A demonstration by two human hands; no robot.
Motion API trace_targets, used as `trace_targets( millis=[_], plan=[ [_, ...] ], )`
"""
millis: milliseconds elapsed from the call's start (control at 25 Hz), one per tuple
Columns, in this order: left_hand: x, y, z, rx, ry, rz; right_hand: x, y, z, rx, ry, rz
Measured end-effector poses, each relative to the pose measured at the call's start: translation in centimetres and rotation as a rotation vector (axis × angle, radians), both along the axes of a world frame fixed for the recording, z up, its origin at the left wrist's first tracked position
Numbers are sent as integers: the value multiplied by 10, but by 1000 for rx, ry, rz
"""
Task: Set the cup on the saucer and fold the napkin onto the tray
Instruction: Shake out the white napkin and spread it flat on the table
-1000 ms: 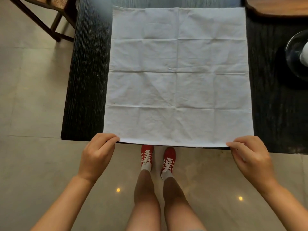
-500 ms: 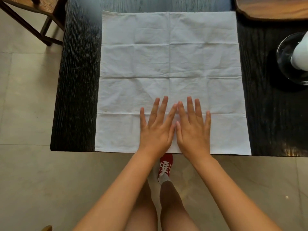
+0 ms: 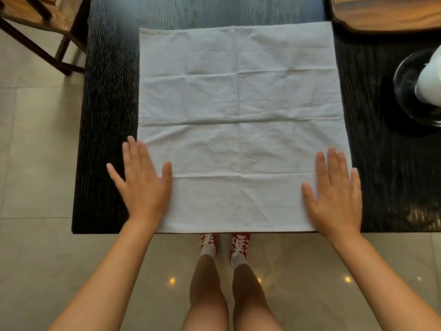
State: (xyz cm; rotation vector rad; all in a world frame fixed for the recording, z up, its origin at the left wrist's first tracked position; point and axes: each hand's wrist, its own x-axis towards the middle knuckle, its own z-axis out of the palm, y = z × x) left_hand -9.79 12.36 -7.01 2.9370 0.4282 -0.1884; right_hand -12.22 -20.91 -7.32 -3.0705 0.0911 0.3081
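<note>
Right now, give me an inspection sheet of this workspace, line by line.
Surface: dark wood-grain table, napkin's near edge at its near edge.
Job's things: white creased cloth napkin spread flat, unfolded; white cup on clear glass saucer, partly cut off; brown wooden tray at far right.
Clutter: nothing seen.
Hands: left hand and right hand flat, open, on the napkin's near corners.
Cables: nothing seen.
Surroundings: wooden chair, pale tiled floor.

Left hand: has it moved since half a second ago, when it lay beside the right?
Yes. The left hand has slid outward along the napkin to its left edge, near the table's front-left corner.
</note>
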Motion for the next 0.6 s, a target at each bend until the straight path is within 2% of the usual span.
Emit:
trace_targets(
  millis=[40, 120, 200, 280, 400, 600],
  plan=[
    [10, -17, 3, -29, -61, -66, 0, 0, -1, -5, 2, 1],
    [33, -62, 3, -74, -153, -393, 1, 0, -1, -12, 4, -2],
    [53, -100, -2, -36, -145, -712, 0, 0, 1, -14, 2, -2],
    [76, -107, -10, 15, -74, -856, 0, 0, 1, -16, 2, 2],
    [114, -74, -22, 16, -77, -860, 2, 0, 1, -15, 12, 4],
    [203, -17, -24, 27, -41, -694, 1, 0, 4, -23, 39, 10]
  ],
)
